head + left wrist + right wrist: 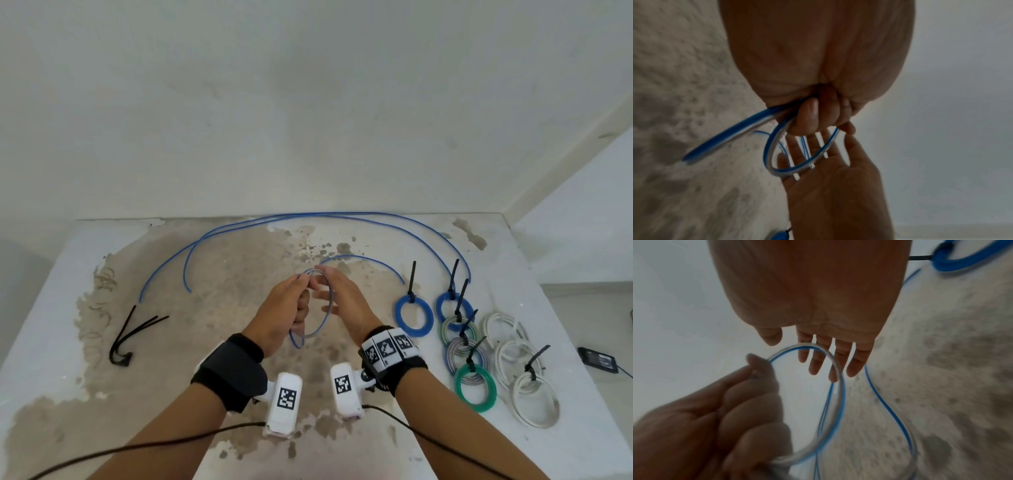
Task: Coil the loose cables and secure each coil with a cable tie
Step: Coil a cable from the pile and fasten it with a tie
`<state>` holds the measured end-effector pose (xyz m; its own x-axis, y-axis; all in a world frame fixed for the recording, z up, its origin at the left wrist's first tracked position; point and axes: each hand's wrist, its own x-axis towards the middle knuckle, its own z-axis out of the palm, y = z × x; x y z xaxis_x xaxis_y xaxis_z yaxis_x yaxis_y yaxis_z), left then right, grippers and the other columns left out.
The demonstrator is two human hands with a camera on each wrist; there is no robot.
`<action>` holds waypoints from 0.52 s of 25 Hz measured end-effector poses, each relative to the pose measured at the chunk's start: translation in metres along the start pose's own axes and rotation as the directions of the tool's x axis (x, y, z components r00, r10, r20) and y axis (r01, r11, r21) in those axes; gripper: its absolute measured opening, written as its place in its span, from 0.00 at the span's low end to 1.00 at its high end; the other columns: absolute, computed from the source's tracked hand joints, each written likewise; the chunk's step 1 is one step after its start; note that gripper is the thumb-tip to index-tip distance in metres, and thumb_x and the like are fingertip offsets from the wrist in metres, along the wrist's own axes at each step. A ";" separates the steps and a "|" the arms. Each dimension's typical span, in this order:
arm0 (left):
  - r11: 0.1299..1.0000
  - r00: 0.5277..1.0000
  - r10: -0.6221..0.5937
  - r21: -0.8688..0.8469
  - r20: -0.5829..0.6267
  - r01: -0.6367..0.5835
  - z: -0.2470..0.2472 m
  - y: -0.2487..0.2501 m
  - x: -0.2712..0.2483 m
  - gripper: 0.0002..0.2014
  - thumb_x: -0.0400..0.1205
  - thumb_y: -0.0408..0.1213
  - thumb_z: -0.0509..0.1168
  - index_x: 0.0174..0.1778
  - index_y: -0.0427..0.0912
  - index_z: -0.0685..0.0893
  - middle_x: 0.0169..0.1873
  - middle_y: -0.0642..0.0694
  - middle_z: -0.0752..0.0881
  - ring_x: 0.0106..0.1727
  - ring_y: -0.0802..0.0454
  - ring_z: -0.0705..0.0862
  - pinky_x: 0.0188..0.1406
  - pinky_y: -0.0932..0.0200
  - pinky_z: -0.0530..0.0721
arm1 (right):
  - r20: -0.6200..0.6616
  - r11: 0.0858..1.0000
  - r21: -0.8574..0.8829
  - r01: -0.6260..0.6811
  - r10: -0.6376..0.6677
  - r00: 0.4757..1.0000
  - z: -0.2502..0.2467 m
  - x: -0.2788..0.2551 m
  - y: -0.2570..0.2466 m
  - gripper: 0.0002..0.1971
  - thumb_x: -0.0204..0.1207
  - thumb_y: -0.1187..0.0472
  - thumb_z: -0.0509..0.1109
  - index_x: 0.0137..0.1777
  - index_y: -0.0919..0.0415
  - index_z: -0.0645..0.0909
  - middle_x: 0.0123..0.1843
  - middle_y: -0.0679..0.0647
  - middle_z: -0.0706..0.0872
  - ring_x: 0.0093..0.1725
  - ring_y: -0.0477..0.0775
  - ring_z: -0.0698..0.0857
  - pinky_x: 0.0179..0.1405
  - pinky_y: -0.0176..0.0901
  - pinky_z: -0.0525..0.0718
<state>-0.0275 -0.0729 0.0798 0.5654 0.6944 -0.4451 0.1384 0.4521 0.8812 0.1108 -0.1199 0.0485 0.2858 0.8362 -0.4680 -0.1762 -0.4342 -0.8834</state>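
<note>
A blue-and-white cable loop (327, 318) stands upright above the table (51, 308), between my hands. My left hand (301, 298) grips it, fingers curled round the strands (774, 155). My right hand (329, 291) is just right of the loop with straight, spread fingers (813, 363), and I cannot tell whether they touch it. The rest of the blue cable (239, 224) trails off in long arcs over the far side of the table. Loose black cable ties (127, 337) lie at the left.
Several tied coils lie at the right: blue (413, 313), green (475, 387), white (534, 401). A small black device (597, 358) sits beyond the table's right edge. A white wall rises right behind the table.
</note>
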 end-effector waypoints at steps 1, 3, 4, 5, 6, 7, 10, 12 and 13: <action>0.999 1.000 0.001 0.043 0.011 -0.002 -0.003 0.004 -0.001 0.16 0.93 0.43 0.51 0.45 0.42 0.78 0.26 0.52 0.59 0.24 0.55 0.54 0.23 0.60 0.55 | 0.013 0.997 -0.023 0.079 -0.079 0.997 0.002 -0.002 -0.006 0.16 0.90 0.47 0.58 0.68 0.48 0.83 0.55 0.44 0.90 0.56 0.51 0.89 0.56 0.49 0.83; 0.992 1.000 0.005 0.125 0.014 -0.006 -0.009 0.010 0.000 0.17 0.92 0.43 0.52 0.41 0.42 0.78 0.25 0.52 0.59 0.24 0.55 0.55 0.22 0.60 0.58 | 0.060 0.978 -0.103 0.179 -0.174 0.983 0.002 -0.005 -0.017 0.11 0.89 0.53 0.64 0.64 0.50 0.85 0.47 0.47 0.90 0.44 0.48 0.89 0.46 0.43 0.83; 0.987 1.000 0.008 0.159 0.007 -0.008 -0.013 0.012 0.000 0.18 0.92 0.44 0.51 0.38 0.42 0.77 0.25 0.52 0.59 0.24 0.54 0.56 0.22 0.60 0.60 | 0.091 0.969 -0.140 0.201 -0.189 0.978 0.001 -0.007 -0.020 0.09 0.88 0.54 0.67 0.61 0.52 0.87 0.43 0.47 0.90 0.40 0.47 0.87 0.43 0.41 0.84; 0.982 1.000 0.016 0.189 -0.002 -0.015 -0.016 0.015 0.000 0.19 0.91 0.44 0.51 0.37 0.42 0.77 0.24 0.52 0.59 0.24 0.54 0.57 0.23 0.59 0.61 | 0.120 0.964 -0.161 0.211 -0.193 0.974 0.000 -0.008 -0.025 0.08 0.86 0.54 0.69 0.59 0.54 0.88 0.41 0.48 0.89 0.37 0.47 0.86 0.41 0.40 0.84; 0.976 0.999 0.031 0.215 -0.006 -0.029 -0.020 0.017 -0.001 0.20 0.91 0.44 0.52 0.36 0.41 0.77 0.24 0.52 0.60 0.25 0.53 0.58 0.24 0.59 0.62 | 0.140 0.963 -0.167 0.211 -0.188 0.972 0.001 -0.010 -0.029 0.08 0.86 0.55 0.70 0.58 0.57 0.88 0.39 0.49 0.89 0.37 0.46 0.87 0.40 0.40 0.85; 0.969 0.999 0.054 0.242 -0.003 -0.052 -0.024 0.018 -0.002 0.21 0.91 0.44 0.52 0.36 0.41 0.78 0.24 0.52 0.61 0.25 0.53 0.59 0.24 0.59 0.63 | 0.147 0.964 -0.167 0.209 -0.185 0.972 0.001 -0.011 -0.032 0.08 0.85 0.56 0.71 0.57 0.59 0.88 0.40 0.50 0.89 0.38 0.46 0.87 0.41 0.41 0.86; 0.929 0.988 0.152 0.336 0.034 -0.154 -0.034 0.022 -0.009 0.21 0.92 0.44 0.53 0.39 0.39 0.82 0.24 0.50 0.66 0.25 0.53 0.66 0.28 0.57 0.71 | 0.138 0.974 -0.093 0.205 -0.191 0.972 0.007 -0.018 -0.039 0.07 0.86 0.58 0.69 0.57 0.60 0.86 0.43 0.52 0.90 0.44 0.48 0.90 0.50 0.49 0.90; 0.872 0.976 0.209 0.441 0.060 -0.213 -0.044 0.024 -0.015 0.21 0.92 0.46 0.54 0.44 0.38 0.86 0.24 0.49 0.73 0.27 0.51 0.76 0.35 0.56 0.79 | 0.114 0.982 -0.008 0.188 -0.186 0.976 0.012 -0.024 -0.042 0.06 0.87 0.60 0.69 0.56 0.61 0.85 0.43 0.51 0.90 0.49 0.51 0.91 0.53 0.53 0.90; 0.865 0.974 0.214 0.450 0.072 -0.223 -0.050 0.026 -0.019 0.21 0.92 0.46 0.54 0.47 0.38 0.87 0.25 0.51 0.76 0.28 0.51 0.79 0.39 0.54 0.83 | 0.105 0.984 0.033 0.178 -0.180 0.978 0.016 -0.027 -0.043 0.05 0.87 0.60 0.69 0.56 0.60 0.84 0.43 0.50 0.91 0.52 0.52 0.92 0.54 0.52 0.91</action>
<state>-0.0750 -0.0461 0.1030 0.6389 0.7329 -0.2338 0.3593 -0.0156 0.9331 0.0953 -0.1189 0.0996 0.2128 0.9312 -0.2961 -0.1537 -0.2674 -0.9512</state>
